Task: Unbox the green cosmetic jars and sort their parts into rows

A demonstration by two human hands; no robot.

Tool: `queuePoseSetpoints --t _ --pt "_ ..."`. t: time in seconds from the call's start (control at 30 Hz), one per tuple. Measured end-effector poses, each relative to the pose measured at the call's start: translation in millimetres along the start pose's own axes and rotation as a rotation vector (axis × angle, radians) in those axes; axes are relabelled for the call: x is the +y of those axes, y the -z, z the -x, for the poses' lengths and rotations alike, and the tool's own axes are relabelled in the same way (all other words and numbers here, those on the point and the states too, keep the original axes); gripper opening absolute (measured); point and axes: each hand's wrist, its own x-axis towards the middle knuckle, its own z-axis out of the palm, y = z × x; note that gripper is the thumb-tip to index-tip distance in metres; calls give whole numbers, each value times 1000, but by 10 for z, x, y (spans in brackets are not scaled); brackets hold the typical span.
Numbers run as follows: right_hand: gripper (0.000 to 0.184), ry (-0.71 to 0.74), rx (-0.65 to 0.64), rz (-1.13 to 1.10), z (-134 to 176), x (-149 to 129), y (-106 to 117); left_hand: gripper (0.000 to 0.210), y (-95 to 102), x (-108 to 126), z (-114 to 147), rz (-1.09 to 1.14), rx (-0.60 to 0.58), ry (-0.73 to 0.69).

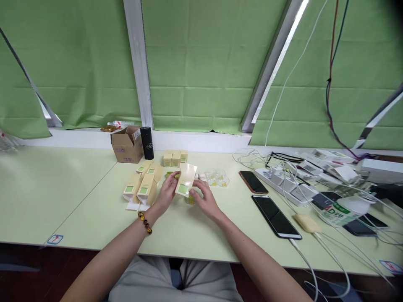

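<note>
A small cream paper box with a green label is tilted up above the table in front of me. My left hand wears a beaded bracelet and grips the box's left edge. My right hand has its fingers curled at the right edge, closed on it. Under the box a small yellow-green item shows partly; the rest of it is hidden. A green round thing peeks out behind my left fingers. Several longer cream boxes lie to the left, with white end flaps out. Clear plastic pieces with yellow spots lie to the right.
Several small closed boxes stand farther back. An open cardboard carton and a black bottle are at the back left. To the right lie a phone, a plugged-in phone, a power strip and tangled white cables.
</note>
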Motion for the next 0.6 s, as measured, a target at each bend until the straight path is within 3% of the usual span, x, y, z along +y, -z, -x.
queuePoseSetpoints --t 0.33,0.47,0.6 --pt "51 -184 -16 -281 -41 47 32 49 -30 68 76 -233 -64 -174" --pt "52 -202 -5 -350 -55 56 37 59 -36 75 111 -321 -166 -264" --pt "54 -200 17 -345 -61 28 26 57 -74 70 145 -409 -188 -272"
